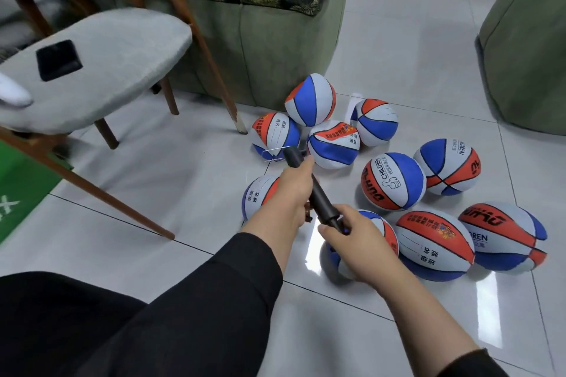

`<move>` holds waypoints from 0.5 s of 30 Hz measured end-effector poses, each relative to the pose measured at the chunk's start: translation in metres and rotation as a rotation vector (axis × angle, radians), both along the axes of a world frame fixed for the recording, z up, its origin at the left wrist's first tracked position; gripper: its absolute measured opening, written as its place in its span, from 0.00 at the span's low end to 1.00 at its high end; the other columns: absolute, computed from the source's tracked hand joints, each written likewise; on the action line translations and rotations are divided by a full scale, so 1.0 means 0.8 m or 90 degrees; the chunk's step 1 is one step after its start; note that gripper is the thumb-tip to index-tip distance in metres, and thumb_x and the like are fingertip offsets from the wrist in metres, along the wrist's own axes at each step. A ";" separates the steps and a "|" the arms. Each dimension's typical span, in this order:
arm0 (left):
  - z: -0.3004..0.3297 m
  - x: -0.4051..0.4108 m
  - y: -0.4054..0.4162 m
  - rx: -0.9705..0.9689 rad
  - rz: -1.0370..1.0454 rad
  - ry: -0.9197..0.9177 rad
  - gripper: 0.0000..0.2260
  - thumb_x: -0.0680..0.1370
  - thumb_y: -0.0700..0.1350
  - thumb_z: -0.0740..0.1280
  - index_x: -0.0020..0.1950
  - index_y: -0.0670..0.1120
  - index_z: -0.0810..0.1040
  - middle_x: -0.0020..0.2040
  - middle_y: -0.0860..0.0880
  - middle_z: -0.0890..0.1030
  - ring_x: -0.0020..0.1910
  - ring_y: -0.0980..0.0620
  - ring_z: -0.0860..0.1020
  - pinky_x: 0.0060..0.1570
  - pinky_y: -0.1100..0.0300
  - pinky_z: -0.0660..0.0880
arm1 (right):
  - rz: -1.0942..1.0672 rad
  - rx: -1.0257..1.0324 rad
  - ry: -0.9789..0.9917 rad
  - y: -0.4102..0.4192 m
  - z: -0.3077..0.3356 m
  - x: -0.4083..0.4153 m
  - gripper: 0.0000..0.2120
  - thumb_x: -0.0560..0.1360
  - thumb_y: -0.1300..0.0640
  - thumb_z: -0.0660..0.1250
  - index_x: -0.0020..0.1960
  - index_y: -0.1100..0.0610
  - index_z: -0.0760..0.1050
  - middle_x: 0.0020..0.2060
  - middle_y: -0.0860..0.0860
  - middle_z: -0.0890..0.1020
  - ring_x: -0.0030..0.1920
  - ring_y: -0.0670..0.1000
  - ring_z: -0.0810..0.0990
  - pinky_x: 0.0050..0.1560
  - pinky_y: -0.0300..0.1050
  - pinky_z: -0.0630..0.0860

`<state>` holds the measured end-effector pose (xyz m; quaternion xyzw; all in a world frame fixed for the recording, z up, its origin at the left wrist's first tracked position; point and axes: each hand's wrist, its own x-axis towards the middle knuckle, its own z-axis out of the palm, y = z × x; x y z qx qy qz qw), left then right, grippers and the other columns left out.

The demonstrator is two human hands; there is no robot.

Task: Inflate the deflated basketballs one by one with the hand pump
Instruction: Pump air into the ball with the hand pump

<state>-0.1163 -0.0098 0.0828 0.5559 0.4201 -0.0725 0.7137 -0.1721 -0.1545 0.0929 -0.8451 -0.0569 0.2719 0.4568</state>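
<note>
The black hand pump [315,190] is being held above the tiled floor [183,180], barrel wrapped by the left hand [291,193], near end pinched by right-hand fingers [329,229]. No basketball [393,182] is being connected yet; judged next, the needle must be seated in a valve.
</note>
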 end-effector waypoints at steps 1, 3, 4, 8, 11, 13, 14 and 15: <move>-0.001 0.001 0.004 0.005 -0.007 -0.002 0.13 0.84 0.57 0.64 0.53 0.47 0.73 0.46 0.44 0.77 0.45 0.44 0.78 0.61 0.43 0.80 | 0.017 -0.005 0.006 0.001 0.002 0.007 0.09 0.80 0.47 0.68 0.59 0.42 0.74 0.42 0.46 0.82 0.36 0.37 0.81 0.38 0.38 0.74; -0.003 0.006 0.016 0.001 0.011 -0.027 0.14 0.84 0.57 0.64 0.56 0.46 0.74 0.47 0.44 0.77 0.45 0.44 0.78 0.59 0.44 0.80 | 0.041 0.049 0.033 0.005 0.005 0.018 0.12 0.79 0.44 0.68 0.62 0.41 0.74 0.47 0.49 0.83 0.39 0.41 0.83 0.40 0.35 0.76; -0.003 0.010 0.022 -0.007 0.024 -0.038 0.15 0.84 0.56 0.64 0.59 0.45 0.75 0.48 0.43 0.78 0.46 0.44 0.79 0.58 0.44 0.81 | 0.027 0.092 0.041 0.009 0.006 0.022 0.13 0.79 0.44 0.68 0.63 0.41 0.74 0.50 0.50 0.83 0.42 0.45 0.85 0.41 0.37 0.78; 0.004 0.027 0.046 -0.090 0.043 -0.065 0.19 0.84 0.57 0.65 0.67 0.46 0.73 0.54 0.42 0.82 0.51 0.42 0.82 0.48 0.44 0.82 | -0.128 0.203 0.013 0.020 0.011 0.035 0.15 0.81 0.47 0.66 0.66 0.49 0.76 0.53 0.52 0.82 0.48 0.52 0.84 0.41 0.47 0.85; 0.008 0.040 0.062 -0.085 0.024 -0.068 0.18 0.83 0.58 0.66 0.65 0.46 0.74 0.50 0.43 0.82 0.49 0.42 0.84 0.45 0.46 0.82 | -0.057 0.269 0.176 0.021 0.016 0.056 0.14 0.83 0.45 0.63 0.64 0.50 0.79 0.53 0.54 0.85 0.44 0.56 0.84 0.47 0.55 0.85; 0.008 0.049 0.064 -0.056 -0.026 -0.062 0.17 0.84 0.58 0.65 0.63 0.45 0.74 0.47 0.44 0.83 0.48 0.42 0.85 0.46 0.47 0.82 | 0.000 0.260 0.241 0.021 0.020 0.073 0.15 0.83 0.43 0.62 0.63 0.50 0.79 0.52 0.54 0.86 0.42 0.56 0.84 0.46 0.54 0.83; 0.007 0.054 0.064 -0.041 -0.051 -0.062 0.17 0.84 0.58 0.64 0.63 0.45 0.74 0.47 0.43 0.83 0.49 0.41 0.85 0.49 0.45 0.83 | 0.014 0.234 0.248 0.023 0.021 0.082 0.16 0.83 0.42 0.62 0.63 0.50 0.78 0.51 0.53 0.87 0.40 0.55 0.83 0.44 0.52 0.82; 0.006 0.060 0.064 -0.025 -0.070 -0.062 0.17 0.84 0.58 0.64 0.63 0.45 0.75 0.47 0.43 0.83 0.50 0.41 0.85 0.52 0.43 0.83 | 0.026 0.198 0.246 0.025 0.020 0.091 0.16 0.82 0.41 0.63 0.62 0.50 0.78 0.50 0.53 0.87 0.38 0.55 0.82 0.42 0.51 0.81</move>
